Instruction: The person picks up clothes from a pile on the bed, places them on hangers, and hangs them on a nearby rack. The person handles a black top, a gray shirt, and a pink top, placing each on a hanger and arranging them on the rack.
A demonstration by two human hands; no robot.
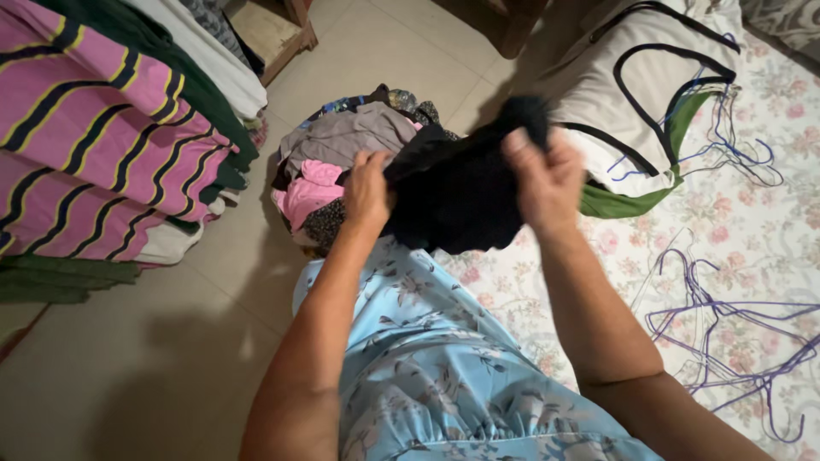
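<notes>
A black garment (pixel 457 192) hangs bunched between both hands above my lap. My left hand (pixel 367 189) grips its left edge, fingers closed into the cloth. The right side is pinched higher up by my right hand (pixel 542 177), near a fuzzy dark corner of the fabric. Just beyond the garment lies a heap of clothes (pixel 342 149), grey, pink and patterned pieces piled on the tiled floor. My light blue floral dress (pixel 436 367) covers my knees below the hands.
Pink cloth with yellow and dark stripes (pixel 94 137) is stacked at the left with green and white pieces. A white bag with black trim (pixel 649 77) sits on a floral sheet (pixel 752 230) at right, near purple wire hangers (pixel 726 333). Tiled floor (pixel 154 341) spreads left.
</notes>
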